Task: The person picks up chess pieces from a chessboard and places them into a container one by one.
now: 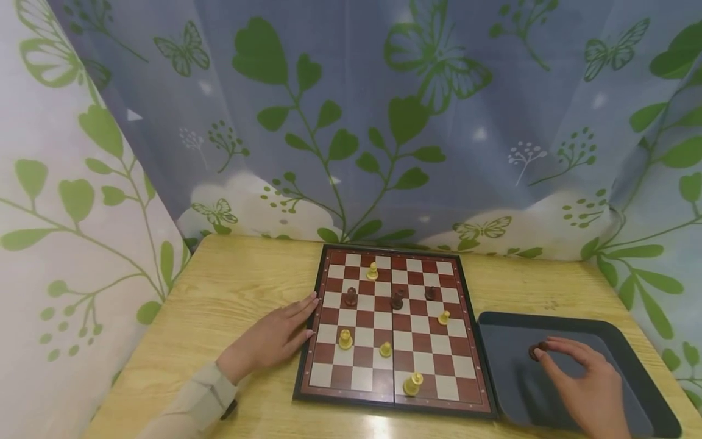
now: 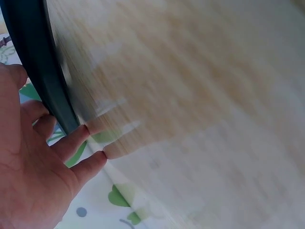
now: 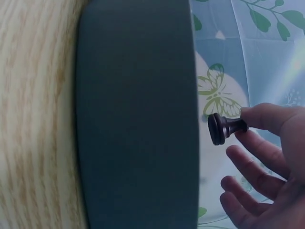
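Note:
Over the dark tray (image 1: 554, 393), my right hand (image 1: 589, 381) pinches a dark brown chess piece (image 3: 224, 129) between thumb and fingertip. Its round base shows in the right wrist view, pointing away from the hand; the fingers hide its top. My left hand (image 1: 271, 335) lies at the left edge of the chessboard (image 1: 392, 407), fingers stretched out and fingertips right at the black frame (image 2: 40, 57). On the board stand a yellow king (image 1: 413, 384), two yellow pieces (image 1: 345, 339) with pawns (image 1: 386, 349) near them, and dark pieces (image 1: 397, 300).
The tray adjoins the board's right side, its raised rim (image 1: 548, 316) facing the back of the wooden table (image 1: 241, 274). Behind the table hangs a blue and white curtain (image 1: 351, 122) with green leaves and butterflies.

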Demonstrator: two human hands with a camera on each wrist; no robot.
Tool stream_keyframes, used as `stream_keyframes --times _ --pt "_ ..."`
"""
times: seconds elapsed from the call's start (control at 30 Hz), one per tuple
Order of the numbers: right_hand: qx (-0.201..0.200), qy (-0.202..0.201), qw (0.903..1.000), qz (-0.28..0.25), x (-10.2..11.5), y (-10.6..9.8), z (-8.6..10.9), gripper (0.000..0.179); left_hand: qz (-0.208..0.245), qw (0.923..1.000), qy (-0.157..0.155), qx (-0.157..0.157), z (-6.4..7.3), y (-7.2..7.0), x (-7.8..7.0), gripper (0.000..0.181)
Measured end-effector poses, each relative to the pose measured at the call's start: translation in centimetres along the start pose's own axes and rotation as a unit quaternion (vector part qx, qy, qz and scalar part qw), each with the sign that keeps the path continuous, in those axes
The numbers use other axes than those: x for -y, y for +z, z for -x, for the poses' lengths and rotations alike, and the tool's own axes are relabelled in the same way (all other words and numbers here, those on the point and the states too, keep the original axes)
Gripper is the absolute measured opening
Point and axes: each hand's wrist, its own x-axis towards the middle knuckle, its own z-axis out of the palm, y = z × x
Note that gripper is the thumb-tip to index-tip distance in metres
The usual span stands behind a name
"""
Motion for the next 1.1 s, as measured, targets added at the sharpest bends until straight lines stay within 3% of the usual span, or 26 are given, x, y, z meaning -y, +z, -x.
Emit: stream_keyframes --times 0.6,1.1 --pt "0.012 0.023 0.9991 0.034 -1.5 -0.7 -0.2 0.024 0.014 0.9997 -0.01 0.015 -0.1 -0.2 -0.2 0.064" --pt "0.0 0.036 0.9985 0.04 -2.0 -0.5 -0.2 0.021 0.004 1.0 0.003 0.003 -0.1 -0.2 0.0 0.063"
